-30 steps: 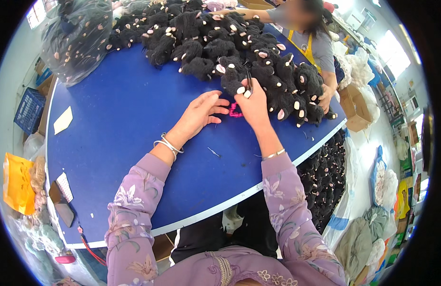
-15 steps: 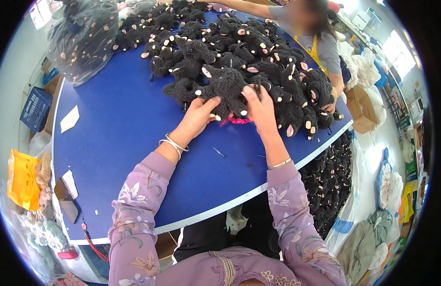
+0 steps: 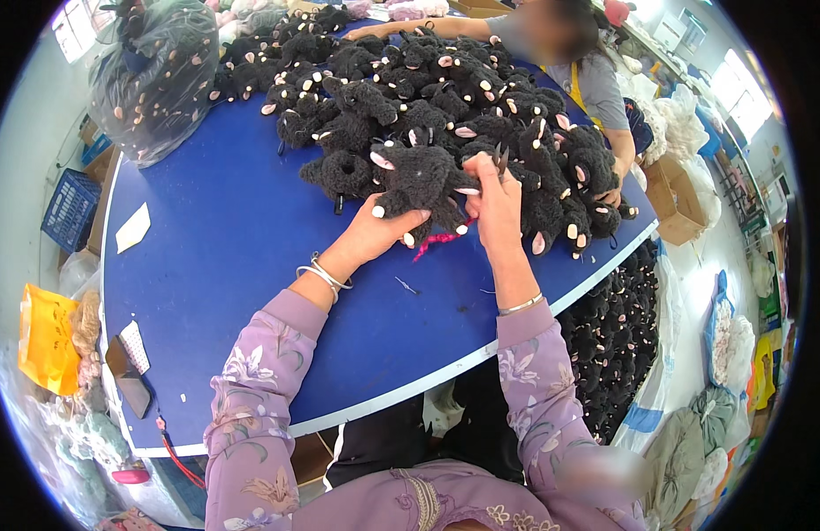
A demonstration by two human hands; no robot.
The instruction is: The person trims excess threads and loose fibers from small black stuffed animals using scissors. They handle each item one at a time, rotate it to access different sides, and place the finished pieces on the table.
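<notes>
A black plush animal (image 3: 421,177) with pink-lined ears and pale foot tips is held up over the near edge of a pile of similar toys (image 3: 428,75). My left hand (image 3: 381,226) grips its lower left side, thumb across the front. My right hand (image 3: 493,199) is closed at the toy's right side, by an ear. Dark pointed blades, like thread snips (image 3: 502,157), stick up from its fingers. A bright pink braided cord (image 3: 438,238) hangs beneath the toy toward the right hand; its attachment is hidden.
Across the blue table (image 3: 215,292), a co-worker (image 3: 596,97) reaches over the pile, one hand (image 3: 610,196) at its right edge. A clear bag of toys (image 3: 153,88) stands back left. A cardboard box (image 3: 677,199) and more black toys (image 3: 609,341) are on the right.
The plush toy has turned and tilted in my hands, and my right hand has shifted slightly right, showing the blades. The co-worker's far arm has come farther over the pile.
</notes>
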